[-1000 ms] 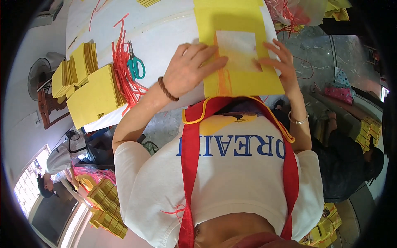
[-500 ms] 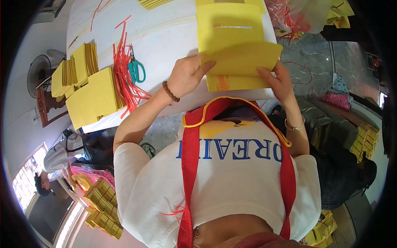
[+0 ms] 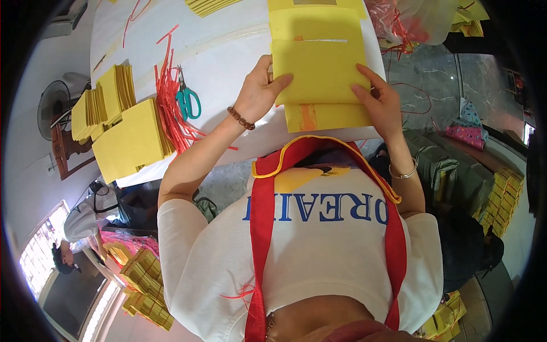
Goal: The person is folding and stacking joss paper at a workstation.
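Note:
A yellow paper sheet (image 3: 322, 71) lies nearly flat over more yellow paper (image 3: 327, 118) at the table's near right. My left hand (image 3: 262, 85) grips its left edge, thumb on top and the other fingers mostly hidden behind. At the opposite edge, my right hand (image 3: 380, 102) holds the sheet between thumb and fingers, with the index finger stretched along the side. An orange-red strip (image 3: 308, 117) shows on the paper underneath. Teal-handled scissors (image 3: 187, 101) and a bunch of red plastic strips (image 3: 168, 97) lie left of my left hand.
Yellow paper stacks (image 3: 132, 135) stand at the left of the white table (image 3: 228, 57). A clear plastic bag (image 3: 424, 23) is beyond the right edge. Tied yellow bundles (image 3: 145, 276) and another person (image 3: 91, 214) are at lower left; a dark-clothed person (image 3: 464, 251) is at right.
The sheet, bent up and raised before, now lies flatter and reaches farther from me over the paper. My left hand shifted slightly away; the right index finger has come onto the sheet's edge.

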Available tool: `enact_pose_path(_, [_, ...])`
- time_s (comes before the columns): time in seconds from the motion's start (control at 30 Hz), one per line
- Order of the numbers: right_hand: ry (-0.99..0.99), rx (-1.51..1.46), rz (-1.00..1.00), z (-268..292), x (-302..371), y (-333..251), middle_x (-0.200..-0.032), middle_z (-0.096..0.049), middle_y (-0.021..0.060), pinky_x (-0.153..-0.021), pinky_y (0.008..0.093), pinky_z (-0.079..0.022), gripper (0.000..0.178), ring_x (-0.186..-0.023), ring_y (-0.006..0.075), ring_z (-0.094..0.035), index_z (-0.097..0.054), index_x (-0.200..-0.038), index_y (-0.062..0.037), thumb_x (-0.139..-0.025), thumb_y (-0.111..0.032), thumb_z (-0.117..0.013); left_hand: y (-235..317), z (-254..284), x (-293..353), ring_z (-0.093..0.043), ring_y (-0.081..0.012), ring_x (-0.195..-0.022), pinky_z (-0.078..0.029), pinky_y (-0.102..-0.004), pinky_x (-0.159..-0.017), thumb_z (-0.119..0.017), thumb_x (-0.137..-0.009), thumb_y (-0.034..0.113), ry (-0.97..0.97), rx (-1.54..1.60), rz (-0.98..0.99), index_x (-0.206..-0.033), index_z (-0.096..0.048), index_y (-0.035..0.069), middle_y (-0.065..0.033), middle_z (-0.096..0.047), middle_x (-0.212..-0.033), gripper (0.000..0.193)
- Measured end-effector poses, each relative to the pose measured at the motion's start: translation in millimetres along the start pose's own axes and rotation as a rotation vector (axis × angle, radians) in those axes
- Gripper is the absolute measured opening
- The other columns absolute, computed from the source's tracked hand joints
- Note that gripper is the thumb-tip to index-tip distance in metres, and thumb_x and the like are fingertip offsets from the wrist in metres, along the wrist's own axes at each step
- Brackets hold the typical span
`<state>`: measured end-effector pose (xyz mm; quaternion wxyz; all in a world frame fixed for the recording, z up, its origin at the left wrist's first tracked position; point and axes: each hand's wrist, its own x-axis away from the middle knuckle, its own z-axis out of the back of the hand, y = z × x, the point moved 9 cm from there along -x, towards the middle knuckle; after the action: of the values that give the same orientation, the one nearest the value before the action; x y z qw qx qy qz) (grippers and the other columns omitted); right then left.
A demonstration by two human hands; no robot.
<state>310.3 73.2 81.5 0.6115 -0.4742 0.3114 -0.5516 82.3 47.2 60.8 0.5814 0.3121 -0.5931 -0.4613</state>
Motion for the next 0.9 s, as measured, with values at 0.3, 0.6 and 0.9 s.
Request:
enact_pose_path(0.3, [0.027,-0.011,-0.007,-1.5,-5.4,3.9,-0.074,-0.059,0.0014,-0.054,0.0201,-0.039,0.041,-0.058,0.0043,-0.045,-0.058,-0.117,-0.0042,-0.079,-0.018,-0.065,10.4,0.1,-1.5,-0.062,-0.0115,-0.074,-0.047,-0.0213,-0.060,-0.057,-0.086,0.007,0.041,0.166,-0.043,-0.117,-0.037,-0.003,-0.0110,-0.065,-0.084,0.038])
enact_pose_path(0.6, [0.013,-0.051,-0.039,-4.7,-5.3,3.8,-0.078,-0.062,0.0032,-0.057,0.0206,-0.041,0.042,-0.062,0.0053,-0.049,-0.058,-0.118,-0.0036,-0.079,-0.017,-0.065,33.7,27.9,7.3,-0.056,-0.0125,-0.077,-0.042,-0.0250,-0.062,-0.062,-0.082,0.010,0.245,-0.143,-0.244,-0.125,-0.038,0.006,-0.0079,-0.061,-0.095,0.049])
enact_pose_path(0.9, [-0.001,0.070,-0.071,-3.7,-5.1,10.5,-0.082,-0.064,0.0045,-0.060,0.0209,-0.043,0.041,-0.064,0.0053,-0.051,-0.058,-0.117,-0.0038,-0.079,-0.016,-0.065,82.8,-64.4,16.1,-0.042,-0.0306,-0.115,-0.032,-0.0429,-0.093,-0.059,-0.079,0.040,0.236,-1.133,-0.853,-0.115,-0.055,0.010,-0.0115,-0.049,-0.121,0.047])
